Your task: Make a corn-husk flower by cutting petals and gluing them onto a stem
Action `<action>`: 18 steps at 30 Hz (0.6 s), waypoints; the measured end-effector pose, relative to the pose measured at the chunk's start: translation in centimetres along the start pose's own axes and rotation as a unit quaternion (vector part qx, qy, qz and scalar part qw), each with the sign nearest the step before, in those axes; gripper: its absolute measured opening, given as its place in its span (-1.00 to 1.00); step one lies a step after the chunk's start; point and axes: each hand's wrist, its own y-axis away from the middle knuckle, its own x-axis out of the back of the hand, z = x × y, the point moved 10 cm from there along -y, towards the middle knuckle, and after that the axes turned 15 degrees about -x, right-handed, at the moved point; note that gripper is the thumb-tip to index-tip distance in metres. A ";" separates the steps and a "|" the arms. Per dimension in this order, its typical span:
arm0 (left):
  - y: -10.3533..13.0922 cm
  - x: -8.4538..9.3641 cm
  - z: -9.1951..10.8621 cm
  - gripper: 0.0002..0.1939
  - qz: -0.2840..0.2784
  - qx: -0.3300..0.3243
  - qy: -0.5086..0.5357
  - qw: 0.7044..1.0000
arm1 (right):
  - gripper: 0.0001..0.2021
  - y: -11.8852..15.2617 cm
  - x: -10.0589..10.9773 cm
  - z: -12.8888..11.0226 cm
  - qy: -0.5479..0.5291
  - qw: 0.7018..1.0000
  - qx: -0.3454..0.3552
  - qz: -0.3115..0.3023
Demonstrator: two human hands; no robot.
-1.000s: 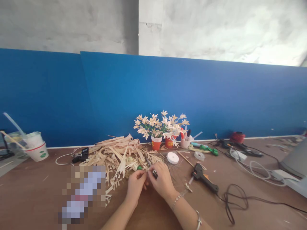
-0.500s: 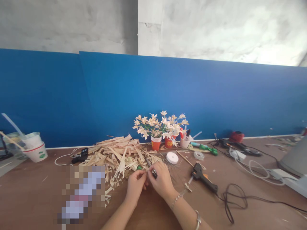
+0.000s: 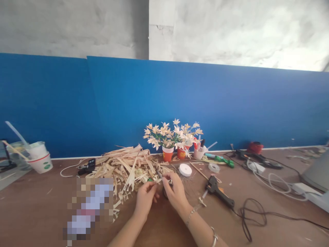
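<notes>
My left hand [image 3: 146, 198] is closed in a pinch on a small pale husk piece [image 3: 158, 181], whose tip pokes out past the fingertips. Just to its right, my right hand [image 3: 176, 192] is wrapped round a pair of scissors [image 3: 159, 173]. Their grey blades point up and away, and a dark handle loop shows below the fingers. The hands are slightly apart. Beyond them spreads a heap of dried husk strips [image 3: 128, 163], with a bit of green near the left fingertips. A roll of white tape [image 3: 185, 169] lies past my right hand.
Husk flowers [image 3: 164, 132] stand in red paper cups [image 3: 167, 155] by the blue partition [image 3: 205, 103]. On the right lie a glue gun [image 3: 218, 192] and its looped black cable [image 3: 253, 223]. A clear tape roll [image 3: 214, 167] sits behind it; a white cup [image 3: 41, 164] stands far left.
My right hand has drawn slightly away from the left, and the scissors show more clearly. The left hand keeps its pinch nearly in place. The whole view has shifted a little.
</notes>
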 end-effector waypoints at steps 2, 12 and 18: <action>0.0 0.0 0.1 -0.70 0.001 -0.002 -0.004 1.000 | -0.80 -0.5 -0.4 1.7 -0.062 0.995 -0.078 -0.025; 0.1 -0.2 -0.1 -0.68 -0.009 0.007 -0.012 1.000 | -0.71 0.0 -4.5 5.5 -0.276 0.902 -0.283 -0.176; 0.1 -0.3 0.4 -0.67 0.012 0.008 0.030 0.999 | -0.79 -0.2 -4.0 5.7 -0.287 0.898 -0.294 -0.154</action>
